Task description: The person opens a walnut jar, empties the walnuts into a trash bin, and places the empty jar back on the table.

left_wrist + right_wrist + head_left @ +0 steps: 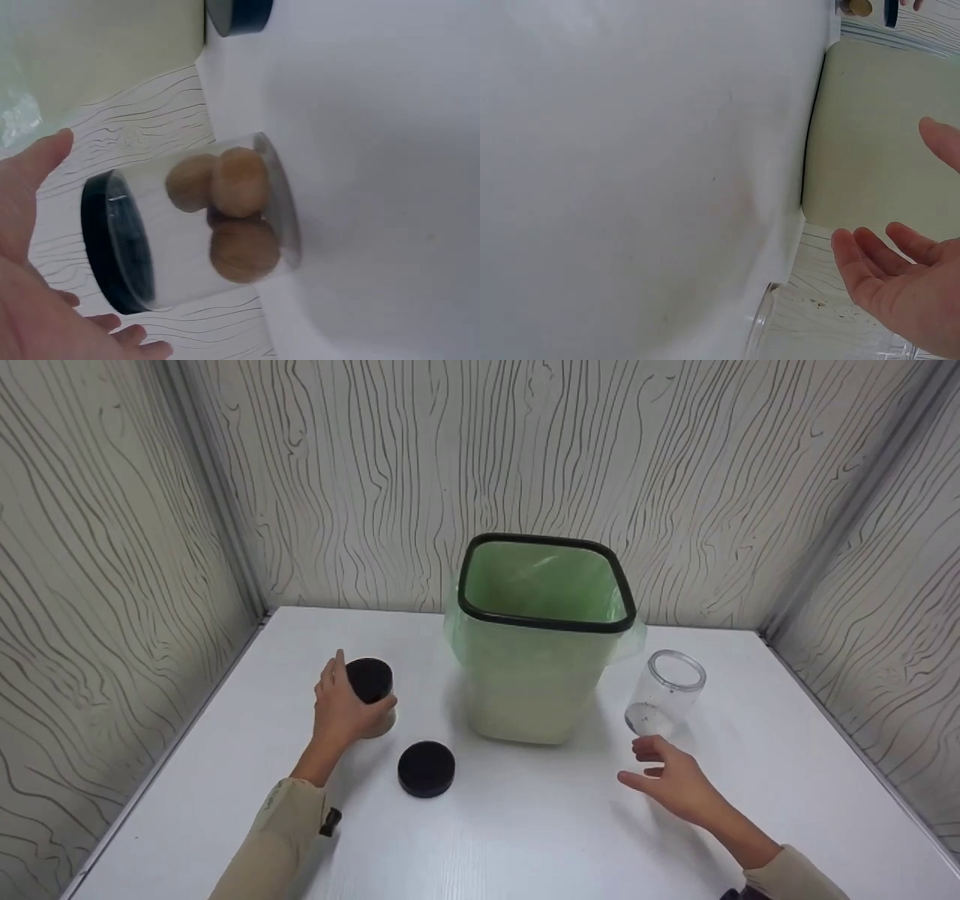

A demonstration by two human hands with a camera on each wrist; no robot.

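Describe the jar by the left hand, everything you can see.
The jar is a clear cylinder, glass or plastic, topped with a black lid. At least three brown, round, walnut-like things lie at its bottom. It stands upright on the white table, left of the bin. The left hand spreads around the lid; whether it touches is unclear.

Bin (534,686) between left jar (171,247), apparently holding walnuts (244,251), and right jar (671,699).
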